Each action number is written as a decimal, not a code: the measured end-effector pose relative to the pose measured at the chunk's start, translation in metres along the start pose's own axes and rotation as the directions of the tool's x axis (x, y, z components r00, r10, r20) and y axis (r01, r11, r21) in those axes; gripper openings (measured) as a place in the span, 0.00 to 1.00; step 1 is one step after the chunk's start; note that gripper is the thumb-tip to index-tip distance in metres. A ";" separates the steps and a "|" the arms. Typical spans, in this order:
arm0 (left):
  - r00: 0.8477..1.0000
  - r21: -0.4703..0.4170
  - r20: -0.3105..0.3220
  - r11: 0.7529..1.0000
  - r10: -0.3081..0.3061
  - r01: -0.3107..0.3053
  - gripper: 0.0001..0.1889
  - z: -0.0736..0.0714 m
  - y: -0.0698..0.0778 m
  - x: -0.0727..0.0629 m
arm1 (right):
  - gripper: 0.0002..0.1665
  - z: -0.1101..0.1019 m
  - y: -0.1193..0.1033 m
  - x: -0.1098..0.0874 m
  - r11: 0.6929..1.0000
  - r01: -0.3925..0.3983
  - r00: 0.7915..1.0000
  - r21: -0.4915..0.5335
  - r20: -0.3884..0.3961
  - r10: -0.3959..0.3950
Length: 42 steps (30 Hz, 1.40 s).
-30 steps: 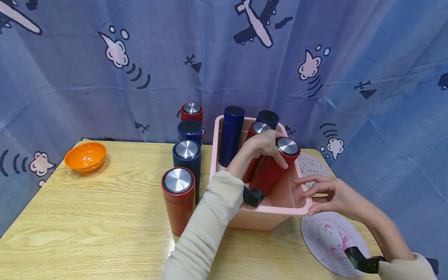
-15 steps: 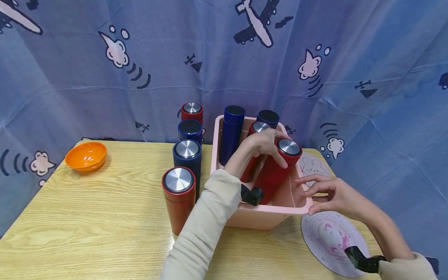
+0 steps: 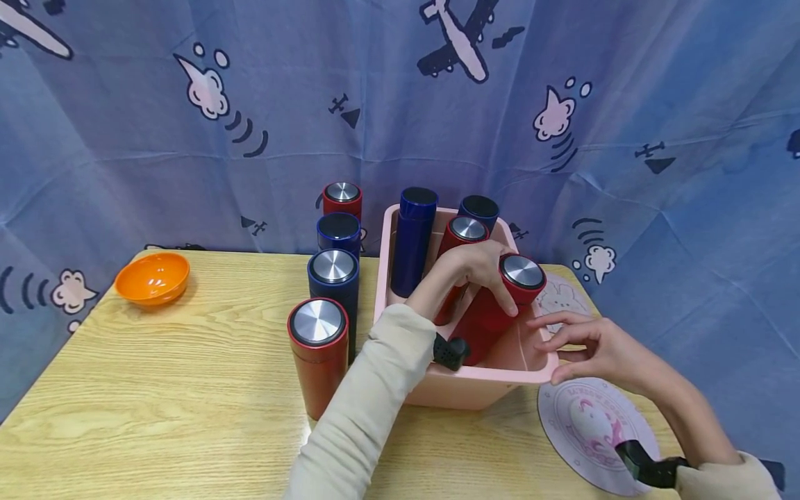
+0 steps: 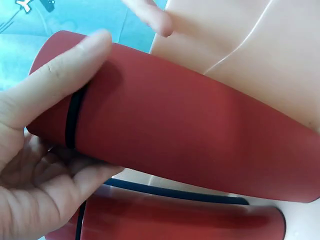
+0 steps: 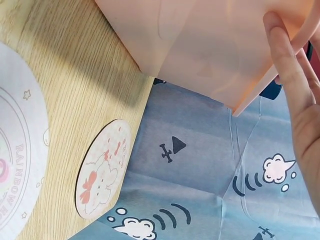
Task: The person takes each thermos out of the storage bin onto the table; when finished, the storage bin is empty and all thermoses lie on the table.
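My left hand (image 3: 484,269) grips a red thermos bottle (image 4: 190,120) just below its silver-topped lid, thumb on one side and fingers on the other. That bottle leans to the right inside a pink plastic bin (image 3: 487,375), its lower end deep in the bin. At the bin's right front corner, my right hand (image 3: 590,347) holds the rim, with its thumb on the outer wall. Also in the bin are another red thermos (image 3: 465,230), a glossy blue thermos (image 3: 412,243) at the left and a dark blue one (image 3: 479,208) at the back.
Left of the bin, several thermoses stand in a row, a red one (image 3: 320,368) in front. An orange bowl (image 3: 153,279) sits at the table's (image 3: 187,389) far left. Two round mats (image 3: 596,434) (image 5: 102,170) lie at the right. A blue curtain (image 3: 281,111) hangs behind.
The red thermos in my left hand has shifted right and slightly toward me, its lid moving away from the other red bottle. My right hand stays on the rim.
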State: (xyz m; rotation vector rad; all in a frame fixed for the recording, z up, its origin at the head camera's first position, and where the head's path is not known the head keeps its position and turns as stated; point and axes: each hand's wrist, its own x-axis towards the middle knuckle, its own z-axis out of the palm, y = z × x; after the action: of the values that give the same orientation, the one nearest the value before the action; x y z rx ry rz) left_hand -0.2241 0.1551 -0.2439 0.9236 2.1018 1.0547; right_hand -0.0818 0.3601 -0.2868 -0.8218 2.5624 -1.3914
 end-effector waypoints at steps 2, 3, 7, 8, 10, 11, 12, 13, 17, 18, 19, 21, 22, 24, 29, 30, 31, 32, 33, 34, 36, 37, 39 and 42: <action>0.999 0.029 -0.031 1.000 -0.011 0.011 0.35 -0.001 0.000 0.000 | 0.19 0.001 0.000 0.000 1.000 0.002 1.000 0.004 0.000 -0.002; 0.999 0.027 -0.044 1.000 -0.011 0.012 0.34 -0.002 0.000 -0.001 | 0.19 0.001 0.001 0.000 1.000 0.003 1.000 0.005 0.001 -0.004; 0.993 -0.034 -0.114 0.999 0.029 -0.033 0.32 -0.007 -0.001 -0.006 | 0.19 0.002 0.001 0.000 1.000 0.012 1.000 0.003 0.003 -0.012; 0.989 -0.045 -0.143 0.998 0.046 -0.053 0.32 -0.008 -0.001 -0.007 | 0.19 0.002 0.001 0.001 1.000 0.016 1.000 -0.001 0.002 -0.016; 0.974 -0.038 -0.208 0.994 0.092 -0.102 0.32 -0.010 0.002 -0.012 | 0.20 0.002 0.001 0.001 1.000 0.022 1.000 -0.010 0.000 -0.022; 0.963 -0.013 -0.248 0.993 0.110 -0.117 0.32 -0.011 0.005 -0.014 | 0.20 0.001 0.001 0.001 1.000 0.024 1.000 -0.011 0.000 -0.024; 0.950 0.021 -0.288 0.992 0.123 -0.122 0.32 -0.011 0.008 -0.017 | 0.20 0.001 0.001 0.001 1.000 0.028 1.000 -0.009 0.002 -0.028; 0.934 0.066 -0.330 0.990 0.136 -0.121 0.32 -0.011 0.012 -0.020 | 0.20 0.001 0.000 0.001 1.000 0.030 1.000 -0.008 0.004 -0.030; 0.864 0.195 -0.476 0.978 0.162 -0.076 0.32 -0.007 0.030 -0.032 | 0.20 0.000 0.000 0.000 1.000 0.028 1.000 0.005 0.013 -0.028; 0.849 0.207 -0.499 0.976 0.170 -0.074 0.32 -0.007 0.033 -0.035 | 0.20 0.000 0.000 0.000 1.000 0.027 1.000 0.006 0.014 -0.027; 0.834 0.219 -0.520 0.973 0.183 -0.077 0.32 -0.006 0.036 -0.038 | 0.19 0.000 -0.001 0.000 1.000 0.023 1.000 0.003 0.013 -0.023; 0.816 0.220 -0.544 0.972 0.196 -0.087 0.33 -0.006 0.041 -0.044 | 0.19 0.000 -0.001 0.000 1.000 0.018 1.000 0.006 0.015 -0.018; 0.810 0.216 -0.549 0.971 0.207 -0.102 0.33 -0.006 0.042 -0.046 | 0.19 0.000 -0.001 0.000 1.000 0.016 1.000 0.004 0.016 -0.016; 0.805 0.196 -0.550 0.971 0.223 -0.135 0.33 -0.007 0.044 -0.051 | 0.19 0.000 -0.001 0.000 1.000 0.011 1.000 -0.003 0.016 -0.011; 0.798 0.059 -0.545 0.961 0.259 -0.272 0.31 -0.009 0.042 -0.063 | 0.19 0.000 -0.001 0.000 1.000 0.005 1.000 -0.023 0.003 -0.005; 0.791 0.019 -0.547 0.949 0.274 -0.316 0.31 -0.008 0.041 -0.065 | 0.19 -0.001 -0.001 0.000 1.000 0.006 1.000 -0.024 0.001 -0.006; 0.784 -0.024 -0.548 0.931 0.292 -0.364 0.30 -0.007 0.039 -0.068 | 0.19 -0.001 -0.001 0.000 1.000 0.004 1.000 -0.026 0.000 -0.004; 0.776 -0.063 -0.551 0.911 0.309 -0.407 0.30 -0.006 0.038 -0.070 | 0.19 -0.001 -0.001 0.000 1.000 0.004 1.000 -0.028 -0.002 -0.004; 0.768 -0.099 -0.550 0.887 0.330 -0.451 0.29 -0.005 0.036 -0.072 | 0.19 -0.001 -0.001 0.000 0.999 0.006 1.000 -0.034 -0.003 -0.006; 0.759 -0.133 -0.549 0.861 0.349 -0.492 0.29 -0.003 0.035 -0.075 | 0.19 -0.001 0.000 0.000 0.999 0.010 1.000 -0.034 -0.003 -0.010; 0.755 -0.171 -0.539 0.829 0.373 -0.532 0.30 -0.001 0.033 -0.080 | 0.19 -0.001 0.000 0.000 0.999 0.018 1.000 -0.038 -0.004 -0.018; 0.748 -0.178 -0.540 0.817 0.385 -0.549 0.30 0.000 0.032 -0.082 | 0.20 -0.001 0.001 0.000 0.999 0.024 1.000 -0.040 -0.004 -0.025; 0.733 -0.171 -0.549 0.804 0.402 -0.569 0.32 0.002 0.031 -0.087 | 0.20 -0.001 0.002 0.001 0.999 0.042 0.999 -0.033 -0.001 -0.042; 0.701 -0.117 -0.577 0.806 0.421 -0.580 0.33 0.003 0.030 -0.093 | 0.20 0.000 0.002 0.000 0.999 0.048 0.999 -0.024 0.002 -0.048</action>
State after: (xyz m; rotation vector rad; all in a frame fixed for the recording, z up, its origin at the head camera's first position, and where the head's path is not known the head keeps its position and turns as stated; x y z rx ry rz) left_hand -0.1589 0.0961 -0.2009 1.2002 2.0418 2.0603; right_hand -0.0829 0.3607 -0.2883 -0.8930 2.5805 -1.3747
